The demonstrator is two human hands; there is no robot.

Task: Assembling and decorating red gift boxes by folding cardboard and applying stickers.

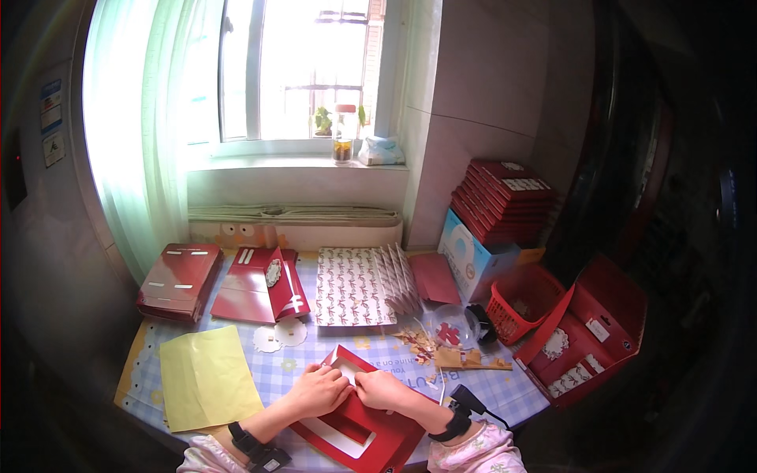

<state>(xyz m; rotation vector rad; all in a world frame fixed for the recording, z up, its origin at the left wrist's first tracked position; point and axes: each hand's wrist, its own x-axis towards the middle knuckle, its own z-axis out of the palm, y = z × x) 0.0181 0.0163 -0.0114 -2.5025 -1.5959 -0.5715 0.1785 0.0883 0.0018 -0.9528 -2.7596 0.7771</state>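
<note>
A red cardboard piece [393, 434] with a long cut-out window lies before me at the table's front edge, turned at an angle. My left hand [322, 388] and my right hand [375, 388] meet at its upper part, fingers curled on the folded red edge beside a white inner face. The fingertips are partly hidden under the hands. Left of them is a yellow paper sheet [208, 378]. Two white scalloped paper rounds [269, 341] with small tan squares lie above the hands. Scraps of tan and red paper [421, 346] are scattered to the upper right.
Stacked red folders [177, 278], folded red card [242, 295] and patterned white paper pieces [352, 290] line the table's back. At right are a clear bowl [454, 325], a red plastic basket [520, 307], an open red box [597, 337], and a blue carton [473, 254] below more red folders [502, 201].
</note>
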